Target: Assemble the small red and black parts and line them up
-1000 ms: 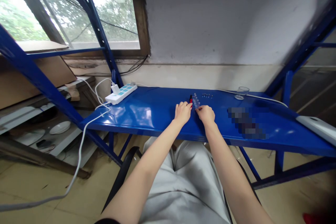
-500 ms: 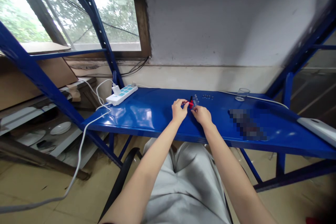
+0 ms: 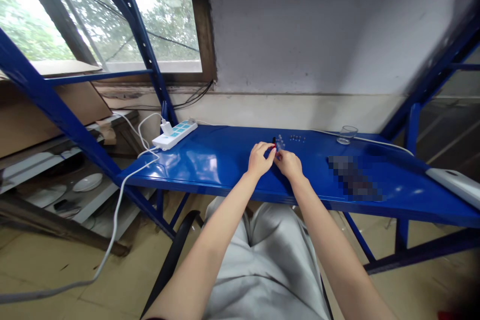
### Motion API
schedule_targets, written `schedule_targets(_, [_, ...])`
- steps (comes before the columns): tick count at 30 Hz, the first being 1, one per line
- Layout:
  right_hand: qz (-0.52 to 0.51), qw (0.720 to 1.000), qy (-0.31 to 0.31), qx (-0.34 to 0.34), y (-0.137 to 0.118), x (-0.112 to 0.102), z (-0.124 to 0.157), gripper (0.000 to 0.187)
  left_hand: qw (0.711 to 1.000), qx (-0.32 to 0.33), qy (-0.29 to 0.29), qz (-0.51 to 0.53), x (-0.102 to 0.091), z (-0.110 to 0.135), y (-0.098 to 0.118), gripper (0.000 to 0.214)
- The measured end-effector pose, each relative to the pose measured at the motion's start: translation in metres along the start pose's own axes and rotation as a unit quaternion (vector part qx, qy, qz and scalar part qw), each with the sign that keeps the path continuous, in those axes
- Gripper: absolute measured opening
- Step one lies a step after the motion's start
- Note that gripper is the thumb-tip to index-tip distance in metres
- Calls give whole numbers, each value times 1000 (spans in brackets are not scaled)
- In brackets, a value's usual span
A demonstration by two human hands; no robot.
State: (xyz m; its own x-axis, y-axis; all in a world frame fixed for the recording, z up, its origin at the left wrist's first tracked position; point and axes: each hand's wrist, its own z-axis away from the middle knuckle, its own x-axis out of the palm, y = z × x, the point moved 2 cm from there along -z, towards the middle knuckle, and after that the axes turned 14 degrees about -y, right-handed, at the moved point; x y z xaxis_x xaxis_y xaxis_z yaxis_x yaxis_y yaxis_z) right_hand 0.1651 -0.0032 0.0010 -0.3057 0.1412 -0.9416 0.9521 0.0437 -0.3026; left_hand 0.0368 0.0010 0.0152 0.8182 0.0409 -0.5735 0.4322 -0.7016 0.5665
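Over the middle of the blue table, my left hand (image 3: 260, 160) is closed, thumb and fingers brought to a small red-and-black object (image 3: 274, 140). Its black end points away from me, and the fingers cover most of the red part. Close beside it, my right hand (image 3: 289, 163) is curled in a pinch, its fingertips almost meeting my left thumb. What the right fingers hold is too small to make out. Just beyond both hands lie several small clear pieces (image 3: 280, 141). To their right, tiny light-coloured pieces (image 3: 297, 138) are set out in short rows.
The blue table (image 3: 225, 145) carries a white power strip (image 3: 175, 134) at its left end. A clear glass (image 3: 347, 135) stands at the back right, near a white cable. A blurred-out dark item (image 3: 352, 178) and a white device (image 3: 453, 185) lie farther right.
My left hand has shifted slightly right, closer to my right hand, and its fingers now cover more of the red part. My right hand has barely moved.
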Motion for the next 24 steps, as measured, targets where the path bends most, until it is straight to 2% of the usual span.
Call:
schedule_targets(15, [-68, 994, 60, -63, -10, -8, 6, 25, 999, -18, 23, 20, 1, -2, -5, 15])
schedule_targets(20, [-75, 990, 84, -89, -12, -11, 9, 22, 998, -51, -7, 40, 6, -6, -14, 10])
schedule_targets(24, [-68, 985, 111, -112, -11, -10, 8, 22, 984, -98, -41, 145, 9, -10, -30, 18])
